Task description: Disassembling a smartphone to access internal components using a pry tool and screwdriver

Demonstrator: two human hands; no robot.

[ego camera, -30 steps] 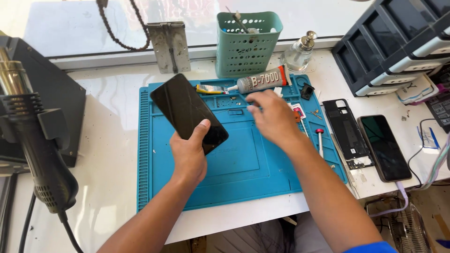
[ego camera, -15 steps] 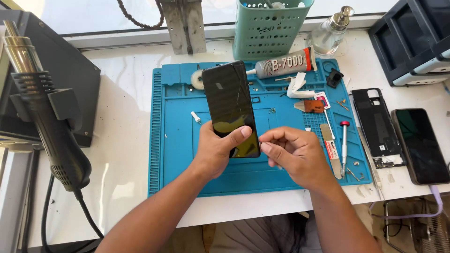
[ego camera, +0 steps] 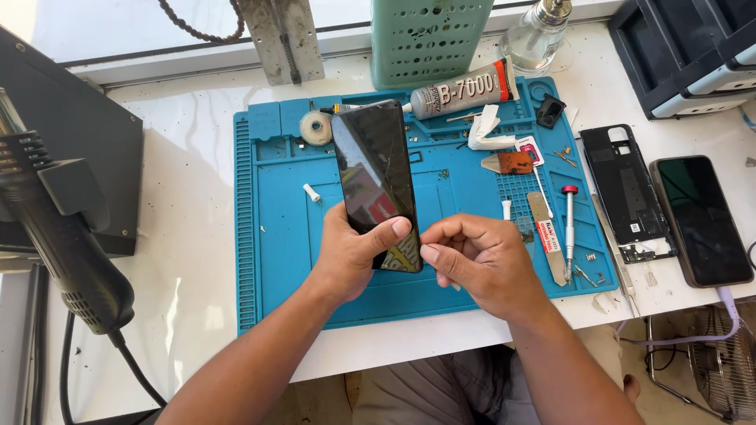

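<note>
Up at the back of the white worktop (ego camera: 189,236) stands a green perforated basket (ego camera: 429,39); what it holds is out of view. Beside it sits a clear glass bottle (ego camera: 539,38) with a metal top, and at the far right a dark stack of trays (ego camera: 677,47).

On the blue repair mat (ego camera: 276,236) lie a glue tube (ego camera: 461,90), a small roll of tape (ego camera: 316,127), a crumpled white strip (ego camera: 488,130), a red-capped screwdriver (ego camera: 568,228), a flat metal pry tool (ego camera: 549,248) and loose screws. Right of the mat rest a black phone frame (ego camera: 626,193) and another phone (ego camera: 701,220), screen up. A black hot-air gun (ego camera: 63,236) hangs close to the camera at the left, hiding part of the worktop.

The black phone screen (ego camera: 376,177) is held above the middle of the mat, its glass cracked, its long axis running away from the person and leaning slightly left at the top. The left hand (ego camera: 350,256) grips its lower end, thumb across the front and fingers clamped behind. The right hand (ego camera: 480,264) is at the lower right corner, thumb and fingers pinched together against the edge; whether they hold anything small cannot be told.
</note>
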